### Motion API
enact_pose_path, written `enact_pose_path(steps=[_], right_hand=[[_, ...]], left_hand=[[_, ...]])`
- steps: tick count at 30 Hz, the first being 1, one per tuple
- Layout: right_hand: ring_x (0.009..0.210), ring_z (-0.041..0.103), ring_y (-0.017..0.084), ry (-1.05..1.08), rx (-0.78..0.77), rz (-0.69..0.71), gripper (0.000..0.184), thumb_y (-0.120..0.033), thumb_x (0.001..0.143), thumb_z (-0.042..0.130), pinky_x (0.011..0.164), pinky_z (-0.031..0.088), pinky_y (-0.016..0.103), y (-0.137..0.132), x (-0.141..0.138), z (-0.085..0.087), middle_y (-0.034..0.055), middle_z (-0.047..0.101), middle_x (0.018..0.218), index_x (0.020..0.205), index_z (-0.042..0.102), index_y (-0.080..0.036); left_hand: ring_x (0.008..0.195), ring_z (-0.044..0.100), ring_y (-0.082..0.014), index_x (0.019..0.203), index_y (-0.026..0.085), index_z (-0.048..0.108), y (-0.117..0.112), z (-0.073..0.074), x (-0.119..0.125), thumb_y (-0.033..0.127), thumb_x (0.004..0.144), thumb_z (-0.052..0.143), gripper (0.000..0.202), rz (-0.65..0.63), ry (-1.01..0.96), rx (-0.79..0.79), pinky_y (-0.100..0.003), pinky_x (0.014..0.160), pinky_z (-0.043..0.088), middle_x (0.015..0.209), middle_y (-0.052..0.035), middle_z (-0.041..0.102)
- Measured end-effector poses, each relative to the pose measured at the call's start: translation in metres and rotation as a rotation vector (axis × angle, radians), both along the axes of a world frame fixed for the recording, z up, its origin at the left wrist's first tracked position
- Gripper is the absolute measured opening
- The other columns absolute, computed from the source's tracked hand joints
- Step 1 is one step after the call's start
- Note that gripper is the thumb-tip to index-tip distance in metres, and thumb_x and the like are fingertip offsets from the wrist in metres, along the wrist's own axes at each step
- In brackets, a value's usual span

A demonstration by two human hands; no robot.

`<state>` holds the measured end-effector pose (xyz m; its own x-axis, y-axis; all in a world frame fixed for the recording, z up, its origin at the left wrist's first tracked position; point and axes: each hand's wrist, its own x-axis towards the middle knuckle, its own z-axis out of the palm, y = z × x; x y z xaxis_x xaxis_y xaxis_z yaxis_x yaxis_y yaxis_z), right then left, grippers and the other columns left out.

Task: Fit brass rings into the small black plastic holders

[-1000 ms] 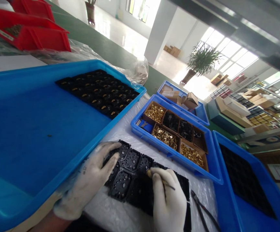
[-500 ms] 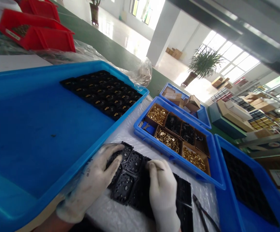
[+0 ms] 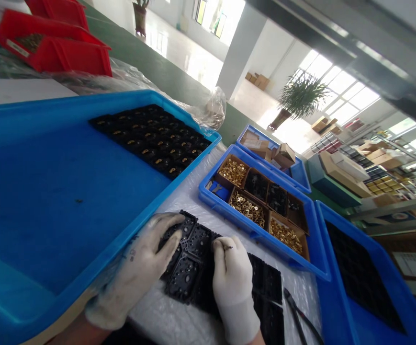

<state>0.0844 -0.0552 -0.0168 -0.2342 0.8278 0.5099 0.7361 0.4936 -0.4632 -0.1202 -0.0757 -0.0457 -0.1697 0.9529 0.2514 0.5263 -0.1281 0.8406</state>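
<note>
My left hand (image 3: pixel 139 268), in a white glove, lies on the left end of a row of black square plastic parts (image 3: pixel 193 254) on the white-covered bench, fingers curled over the corner piece. My right hand (image 3: pixel 231 282), also gloved, is closed in a pinch on a thin tool (image 3: pixel 225 247) whose tip touches the parts near the middle of the row. More black parts (image 3: pixel 267 287) continue to the right of that hand.
A large blue tray (image 3: pixel 67 191) with a block of black parts (image 3: pixel 153 139) fills the left. A blue tray of boxes with gold washers (image 3: pixel 247 203) and black pieces sits ahead. Another blue tray (image 3: pixel 358 287) lies right. Black pliers (image 3: pixel 297 316) rest nearby. Red bins (image 3: pixel 53 48) stand far left.
My right hand has slid left along the row of black parts with the thin tool. The left hand has stayed in place on the corner piece.
</note>
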Motion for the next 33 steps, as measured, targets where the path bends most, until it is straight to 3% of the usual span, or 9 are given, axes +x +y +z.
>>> enact_pose_path(steps=[4,11,16,21,26,30,33], right_hand=[[0.083,0.065,0.017,0.078,-0.005,-0.017,0.021,-0.018,0.108,0.047,0.076,0.049,0.028,-0.005,0.003,0.008,0.0011,0.065,0.088,0.098,0.065,-0.023],[0.078,0.064,0.018,-0.018,-0.03,0.036,0.02,-0.018,0.106,0.049,0.072,0.049,0.029,-0.006,0.005,-0.003,0.0014,0.063,0.082,0.094,0.064,-0.022],[0.083,0.065,0.016,0.094,-0.032,-0.027,0.022,-0.019,0.108,0.047,0.076,0.05,0.027,-0.012,0.006,0.005,0.0011,0.065,0.089,0.1,0.066,-0.024],[0.075,0.064,0.019,0.011,-0.057,0.021,0.024,-0.022,0.107,0.047,0.07,0.049,0.029,-0.013,0.004,0.0,0.0011,0.062,0.08,0.09,0.064,-0.023],[0.08,0.066,0.017,0.104,-0.047,-0.035,0.023,-0.021,0.108,0.047,0.074,0.05,0.028,-0.015,0.005,0.003,0.0016,0.065,0.086,0.098,0.067,-0.023],[0.075,0.064,0.018,0.039,-0.069,0.009,0.027,-0.023,0.108,0.047,0.07,0.049,0.029,-0.013,0.004,0.002,0.0009,0.063,0.08,0.089,0.065,-0.023],[0.08,0.066,0.018,0.077,-0.066,-0.008,0.025,-0.022,0.108,0.046,0.073,0.051,0.028,-0.008,0.005,0.005,0.0012,0.066,0.085,0.093,0.066,-0.023]], left_hand=[[0.126,0.06,-0.0193,0.133,0.038,0.059,0.001,-0.001,-0.001,0.041,0.108,0.05,0.027,-0.004,0.007,-0.011,-0.041,0.114,0.046,0.133,0.0039,0.065],[0.127,0.058,-0.017,0.133,0.037,0.058,0.001,0.0,0.001,0.042,0.108,0.05,0.026,0.002,0.017,-0.01,-0.039,0.115,0.045,0.133,0.0045,0.064],[0.126,0.059,-0.0168,0.133,0.037,0.058,0.0,-0.002,0.001,0.042,0.108,0.05,0.027,-0.009,0.018,-0.003,-0.039,0.114,0.045,0.133,0.004,0.064],[0.128,0.057,-0.0176,0.134,0.037,0.058,-0.001,-0.003,0.0,0.041,0.108,0.049,0.027,0.0,0.02,0.002,-0.04,0.115,0.045,0.133,0.0029,0.064],[0.126,0.059,-0.0182,0.133,0.037,0.058,-0.001,-0.002,0.0,0.041,0.108,0.05,0.027,-0.008,0.025,0.008,-0.041,0.115,0.045,0.133,0.003,0.064],[0.127,0.058,-0.0178,0.134,0.036,0.058,-0.001,-0.002,0.0,0.04,0.108,0.05,0.027,-0.004,0.017,0.011,-0.04,0.115,0.046,0.132,0.0024,0.064],[0.127,0.058,-0.0175,0.133,0.036,0.058,0.0,-0.003,0.0,0.04,0.108,0.05,0.027,-0.003,0.014,0.007,-0.04,0.115,0.045,0.133,0.0026,0.064]])
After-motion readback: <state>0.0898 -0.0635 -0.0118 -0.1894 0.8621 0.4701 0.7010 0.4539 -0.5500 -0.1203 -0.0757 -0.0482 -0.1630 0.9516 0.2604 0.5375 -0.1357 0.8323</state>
